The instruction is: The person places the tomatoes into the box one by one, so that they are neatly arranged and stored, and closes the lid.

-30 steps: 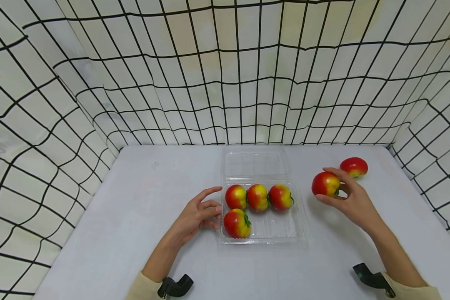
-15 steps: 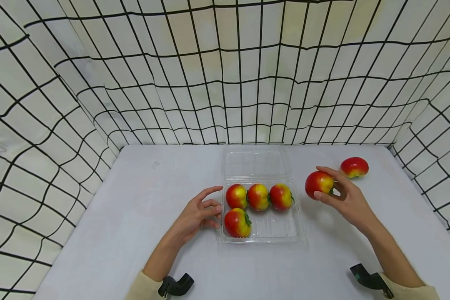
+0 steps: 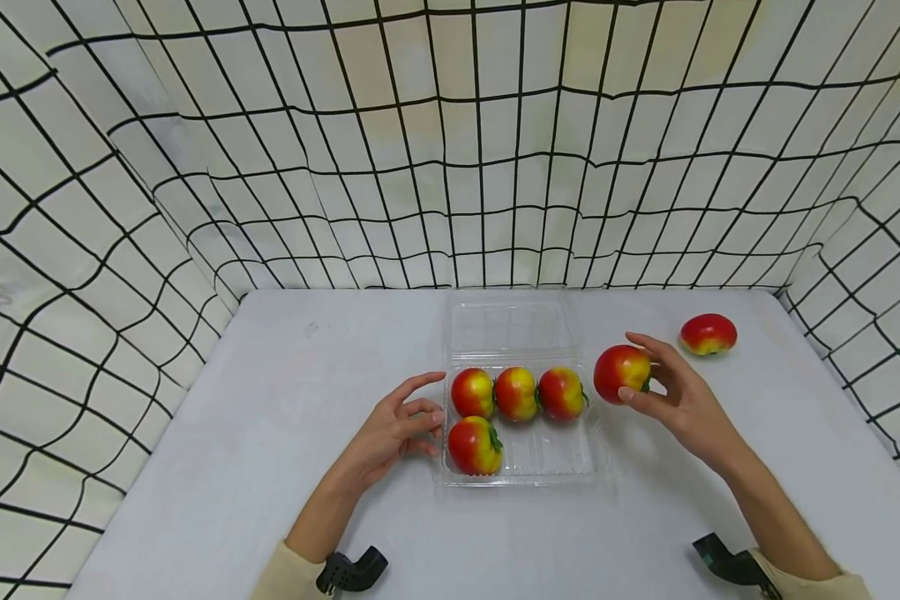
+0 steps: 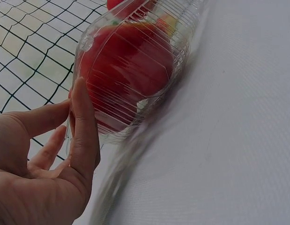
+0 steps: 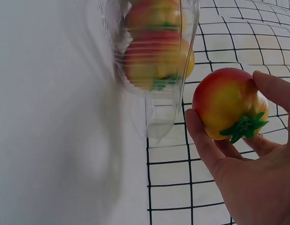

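Observation:
My right hand (image 3: 690, 408) grips a red and yellow tomato (image 3: 618, 375) with a green leafy top, held above the table just right of a clear plastic container (image 3: 525, 481). In the right wrist view, thumb and fingers curl round this tomato (image 5: 226, 103). At the container's left side, my left hand (image 3: 393, 433) holds the rim between thumb and fingers. The left wrist view shows its fingers (image 4: 84, 126) against the clear wall. Inside are a back row of three tomatoes (image 3: 516, 394) and one tomato (image 3: 475, 446) at front left. The container's front right part shows bare plastic.
Another tomato (image 3: 708, 334) lies on the white table (image 3: 270, 400) at the back right. The container's clear lid (image 3: 512, 327) is folded back flat behind it. Black netting (image 3: 495, 192) over pale walls encloses the table's back and sides.
My right hand has carried the tomato leftward, away from the loose one and up to the container's right edge. The left hand has stayed in place.

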A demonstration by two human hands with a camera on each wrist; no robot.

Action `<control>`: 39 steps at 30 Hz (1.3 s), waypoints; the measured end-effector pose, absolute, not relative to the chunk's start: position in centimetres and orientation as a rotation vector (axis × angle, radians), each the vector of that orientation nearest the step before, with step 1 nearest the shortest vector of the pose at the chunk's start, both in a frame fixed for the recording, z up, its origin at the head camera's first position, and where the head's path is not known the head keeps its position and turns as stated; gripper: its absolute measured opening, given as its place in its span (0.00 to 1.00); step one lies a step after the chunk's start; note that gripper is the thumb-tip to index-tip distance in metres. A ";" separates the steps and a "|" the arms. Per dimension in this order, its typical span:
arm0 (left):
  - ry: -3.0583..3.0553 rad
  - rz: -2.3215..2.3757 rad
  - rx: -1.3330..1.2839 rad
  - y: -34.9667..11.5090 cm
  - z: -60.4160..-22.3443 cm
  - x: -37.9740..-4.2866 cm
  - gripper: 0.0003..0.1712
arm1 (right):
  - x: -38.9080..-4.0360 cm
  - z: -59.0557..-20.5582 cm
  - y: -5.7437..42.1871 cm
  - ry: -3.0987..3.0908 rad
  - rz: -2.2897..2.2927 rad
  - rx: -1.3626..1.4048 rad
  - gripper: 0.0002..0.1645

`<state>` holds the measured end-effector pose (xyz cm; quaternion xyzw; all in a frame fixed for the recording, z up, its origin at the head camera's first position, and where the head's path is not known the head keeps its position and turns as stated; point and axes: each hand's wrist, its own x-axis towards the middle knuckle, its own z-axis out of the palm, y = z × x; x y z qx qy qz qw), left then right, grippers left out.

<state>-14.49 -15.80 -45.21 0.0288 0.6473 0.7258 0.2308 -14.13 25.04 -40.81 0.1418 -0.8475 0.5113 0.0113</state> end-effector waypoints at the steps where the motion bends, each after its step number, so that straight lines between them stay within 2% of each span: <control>1: 1.780 1.996 0.082 -15.8 -45.2 -14.5 0.37 | -14.1 -40.8 24.9 -2.644 1.599 0.438 0.45; 16: 1.783 1.996 0.083 -15.7 -45.1 -14.6 0.37 | -13.6 -40.1 23.4 -2.714 1.556 0.421 0.42; 39: 1.787 1.992 0.074 -15.7 -45.0 -14.4 0.36 | -12.4 -41.0 21.0 -2.738 1.576 0.607 0.39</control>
